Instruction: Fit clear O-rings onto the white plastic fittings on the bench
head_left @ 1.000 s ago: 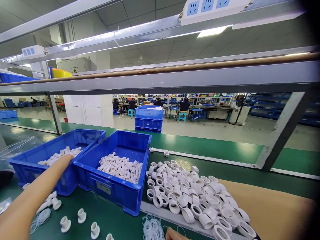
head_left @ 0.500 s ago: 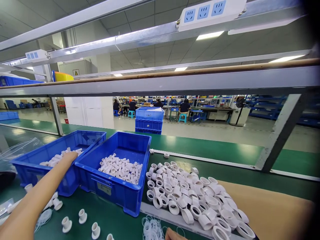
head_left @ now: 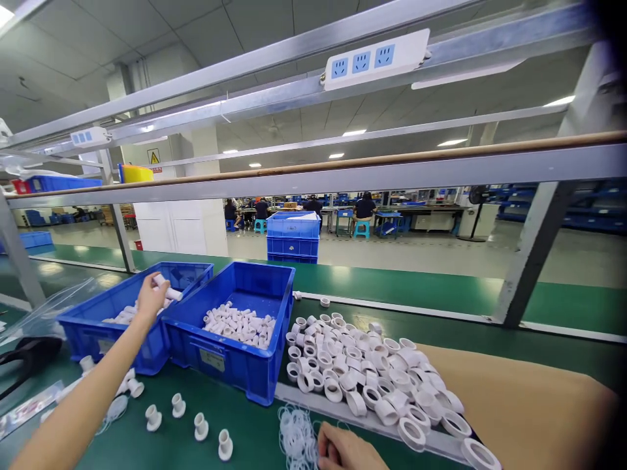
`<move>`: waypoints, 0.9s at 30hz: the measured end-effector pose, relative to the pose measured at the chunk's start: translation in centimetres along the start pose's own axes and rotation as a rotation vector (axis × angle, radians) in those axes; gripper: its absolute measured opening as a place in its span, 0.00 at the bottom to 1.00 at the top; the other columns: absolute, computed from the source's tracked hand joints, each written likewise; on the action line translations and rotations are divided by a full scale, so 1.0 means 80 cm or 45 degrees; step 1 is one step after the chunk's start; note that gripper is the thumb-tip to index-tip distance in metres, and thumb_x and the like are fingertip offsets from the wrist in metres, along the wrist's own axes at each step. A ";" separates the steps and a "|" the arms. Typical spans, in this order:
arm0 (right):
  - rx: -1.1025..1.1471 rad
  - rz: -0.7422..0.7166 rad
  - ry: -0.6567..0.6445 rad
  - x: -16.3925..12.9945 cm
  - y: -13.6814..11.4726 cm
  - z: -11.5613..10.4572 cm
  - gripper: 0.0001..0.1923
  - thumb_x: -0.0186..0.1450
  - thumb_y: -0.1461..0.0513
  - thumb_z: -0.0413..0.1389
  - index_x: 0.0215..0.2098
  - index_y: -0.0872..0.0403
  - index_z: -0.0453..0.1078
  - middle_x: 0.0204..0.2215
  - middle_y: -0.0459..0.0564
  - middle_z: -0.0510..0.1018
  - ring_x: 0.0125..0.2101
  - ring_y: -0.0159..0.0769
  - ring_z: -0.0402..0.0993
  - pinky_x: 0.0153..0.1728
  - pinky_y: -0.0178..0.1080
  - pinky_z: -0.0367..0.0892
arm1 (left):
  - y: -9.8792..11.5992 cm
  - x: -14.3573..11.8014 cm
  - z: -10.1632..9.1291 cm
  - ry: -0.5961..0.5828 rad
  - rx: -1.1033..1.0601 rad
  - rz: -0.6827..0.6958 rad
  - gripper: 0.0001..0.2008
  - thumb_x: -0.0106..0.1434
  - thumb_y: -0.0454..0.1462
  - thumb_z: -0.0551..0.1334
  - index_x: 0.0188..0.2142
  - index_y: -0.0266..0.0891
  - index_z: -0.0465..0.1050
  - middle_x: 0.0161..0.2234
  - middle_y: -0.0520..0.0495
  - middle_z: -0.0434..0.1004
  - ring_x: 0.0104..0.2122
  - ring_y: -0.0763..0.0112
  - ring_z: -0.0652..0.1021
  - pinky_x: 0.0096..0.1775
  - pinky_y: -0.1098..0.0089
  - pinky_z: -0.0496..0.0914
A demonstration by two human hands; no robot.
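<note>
My left hand is raised over the left blue bin, its fingers closed round a white plastic pipe fitting. More white fittings lie beneath it in that bin. Down at the front edge, my right hand rests with curled fingers beside a heap of thin translucent rings; what its fingertips hold, if anything, is hidden. Several flanged white fittings stand upright on the green table between the hands.
A second blue bin holds small white tubes. Right of it spreads a pile of wide white rings, beside brown cardboard. Shelf posts and a rail cross behind. A plastic bag lies at the left.
My left hand has lifted out of the left bin, with a white fitting now showing in its fingers. More of my right hand is visible beside the thin rings. The view has shifted slightly.
</note>
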State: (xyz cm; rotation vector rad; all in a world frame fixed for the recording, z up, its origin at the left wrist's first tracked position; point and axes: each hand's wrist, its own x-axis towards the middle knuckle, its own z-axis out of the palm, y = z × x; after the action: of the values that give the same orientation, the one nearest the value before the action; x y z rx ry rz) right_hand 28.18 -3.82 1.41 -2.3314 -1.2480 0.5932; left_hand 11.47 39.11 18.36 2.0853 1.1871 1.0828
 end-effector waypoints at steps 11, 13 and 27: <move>-0.059 -0.150 0.259 -0.018 -0.019 -0.017 0.07 0.63 0.63 0.48 0.31 0.51 0.68 0.30 0.47 0.78 0.30 0.38 0.72 0.30 0.37 0.56 | 0.054 -0.335 0.012 -0.321 -1.165 -0.223 0.33 0.57 0.50 0.66 0.58 0.44 0.61 0.46 0.44 0.74 0.37 0.69 0.74 0.36 0.73 0.68; -0.020 -0.188 0.315 -0.020 -0.021 -0.023 0.10 0.65 0.58 0.47 0.32 0.51 0.68 0.31 0.48 0.76 0.30 0.38 0.71 0.30 0.37 0.57 | 0.055 -0.359 0.030 -0.251 -1.226 -0.282 0.33 0.57 0.51 0.66 0.57 0.43 0.61 0.46 0.42 0.74 0.39 0.67 0.74 0.37 0.72 0.69; 1.206 -0.203 0.082 -0.048 -0.096 0.035 0.25 0.63 0.36 0.45 0.34 0.48 0.57 0.26 0.42 0.71 0.21 0.33 0.70 0.21 0.36 0.67 | 0.068 -0.450 0.101 -0.271 -0.921 -0.102 0.27 0.64 0.49 0.59 0.60 0.43 0.62 0.55 0.39 0.68 0.52 0.58 0.72 0.52 0.64 0.67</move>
State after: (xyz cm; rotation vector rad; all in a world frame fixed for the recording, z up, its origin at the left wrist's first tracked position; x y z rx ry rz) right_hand 19.61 -2.77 3.99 -1.4345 -0.8318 0.8150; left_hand 9.84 4.85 3.78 1.5226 0.6321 1.0215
